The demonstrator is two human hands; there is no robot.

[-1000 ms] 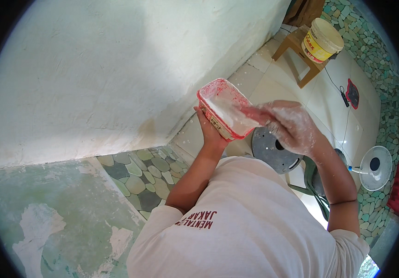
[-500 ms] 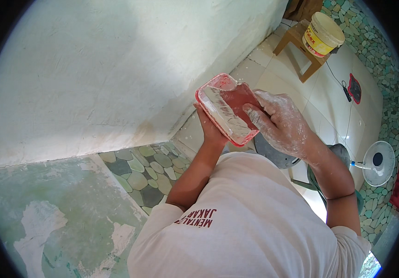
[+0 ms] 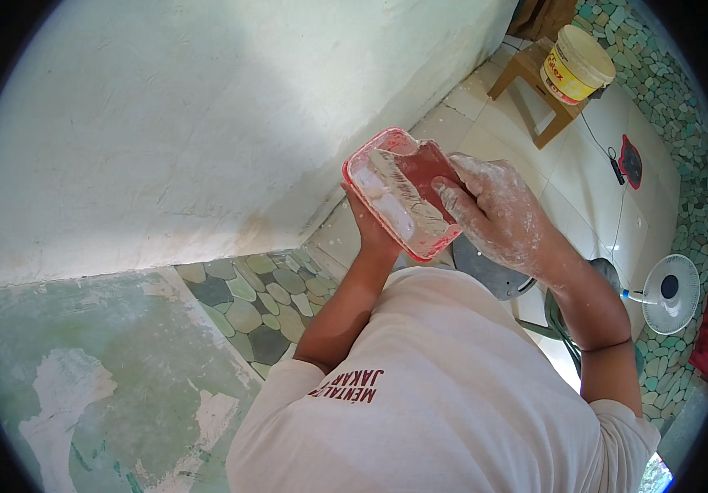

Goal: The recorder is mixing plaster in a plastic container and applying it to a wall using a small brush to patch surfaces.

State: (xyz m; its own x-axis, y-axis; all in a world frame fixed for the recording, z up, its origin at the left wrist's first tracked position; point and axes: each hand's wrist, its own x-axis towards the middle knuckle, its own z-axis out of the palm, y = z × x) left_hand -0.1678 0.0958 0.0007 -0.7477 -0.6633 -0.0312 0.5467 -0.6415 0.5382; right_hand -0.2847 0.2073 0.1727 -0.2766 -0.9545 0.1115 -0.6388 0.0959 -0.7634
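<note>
My left hand (image 3: 377,232) cradles a shallow red-rimmed tray (image 3: 392,215) from below, its fingers mostly hidden behind it. White putty (image 3: 403,182) lies in a ridge across the middle of the tray, and smears coat its walls. In my right hand (image 3: 503,212) is a dark red flat putty spreader (image 3: 428,172), pinched with the thumb on its near face. The spreader's blade dips into the tray against the putty. White residue covers the right hand and wrist.
A whitish plastered wall (image 3: 165,140) rises at the left. Beyond, a bucket (image 3: 577,66) stands on a small wooden stool (image 3: 525,82). A white fan (image 3: 671,293) and a cable (image 3: 617,215) are at the right. Patchy green plaster (image 3: 148,370) borders pebble-patterned tiles (image 3: 263,312).
The spreader has shifted slightly within the tray. The putty has been drawn toward it, so more of the tray's pale bottom shows along the left side. Both hands keep their grip.
</note>
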